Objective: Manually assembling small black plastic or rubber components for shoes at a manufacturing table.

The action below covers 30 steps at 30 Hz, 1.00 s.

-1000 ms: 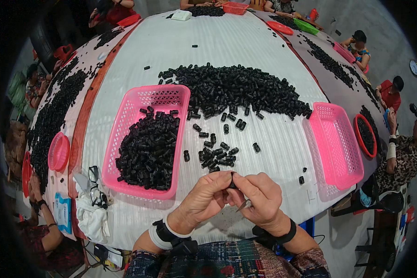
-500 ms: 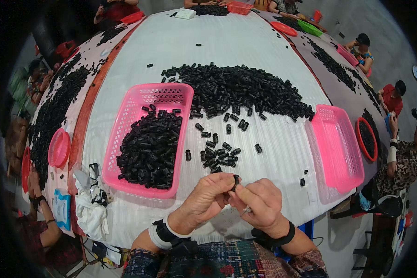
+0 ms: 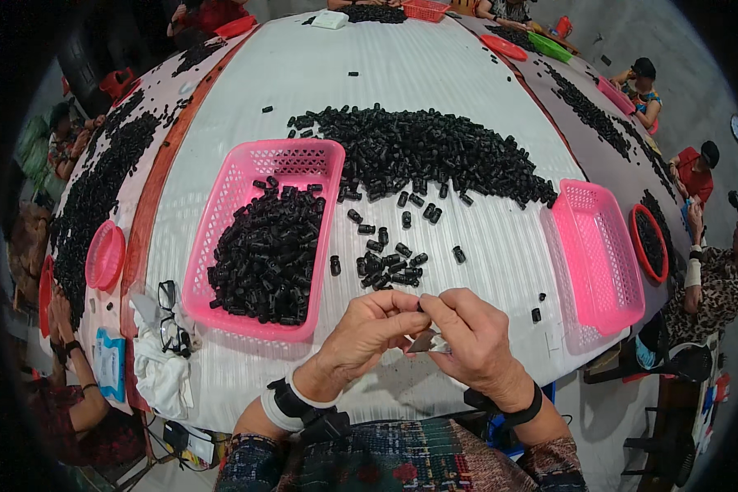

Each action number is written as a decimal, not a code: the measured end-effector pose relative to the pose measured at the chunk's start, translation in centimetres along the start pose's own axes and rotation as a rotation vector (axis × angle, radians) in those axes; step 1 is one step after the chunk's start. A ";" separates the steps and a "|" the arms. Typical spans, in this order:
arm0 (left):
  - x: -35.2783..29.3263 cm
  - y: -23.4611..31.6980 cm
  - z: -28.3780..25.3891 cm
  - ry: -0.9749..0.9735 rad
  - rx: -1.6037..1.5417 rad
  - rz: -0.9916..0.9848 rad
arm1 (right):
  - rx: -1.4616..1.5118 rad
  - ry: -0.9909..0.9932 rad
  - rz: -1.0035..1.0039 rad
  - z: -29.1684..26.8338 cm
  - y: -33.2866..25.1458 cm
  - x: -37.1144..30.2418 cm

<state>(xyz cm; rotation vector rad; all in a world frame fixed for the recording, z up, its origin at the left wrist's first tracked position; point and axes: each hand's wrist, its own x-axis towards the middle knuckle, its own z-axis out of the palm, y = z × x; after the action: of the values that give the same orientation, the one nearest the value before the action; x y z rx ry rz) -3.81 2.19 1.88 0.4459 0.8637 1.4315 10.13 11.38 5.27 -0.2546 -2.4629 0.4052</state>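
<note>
My left hand (image 3: 359,332) and my right hand (image 3: 477,340) meet close to my body, both with fingers closed. Between the left fingertips is a small black plastic part (image 3: 421,307), mostly hidden by the fingers. A thin, flat metal blade (image 3: 421,340) juts from beneath my right fingers toward the left thumb. Just beyond my hands lies a small group of loose black cylindrical parts (image 3: 394,266). Farther off spreads a big pile of the same parts (image 3: 426,156). At left, a pink basket (image 3: 328,221) holds many of them.
A second pink basket (image 3: 603,254) stands at right with no parts visible inside. On the left lie a white cloth (image 3: 160,373), eyeglasses (image 3: 168,316) and a blue-and-white packet (image 3: 110,365). Other people sit around the table with piles and baskets of black parts.
My hands have turned and shifted slightly, and the right fingers now cover most of the black part. The metal blade shows more plainly between the hands.
</note>
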 end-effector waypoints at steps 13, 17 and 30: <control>0.4 -0.9 -0.2 -0.175 -0.335 -0.039 | 0.209 0.213 0.071 1.1 -0.1 -0.5; 0.3 -0.9 0.0 -0.156 -0.328 -0.022 | 0.062 0.321 -0.050 2.1 0.0 -1.4; 0.1 -1.0 0.2 -0.119 -0.305 -0.022 | 0.055 0.366 -0.069 1.7 -0.7 -1.3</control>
<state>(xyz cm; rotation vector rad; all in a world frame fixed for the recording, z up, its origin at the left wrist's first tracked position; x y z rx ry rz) -2.99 2.18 1.27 0.2852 0.5418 1.4710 10.03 9.98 3.48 -0.2001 -2.0933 0.3604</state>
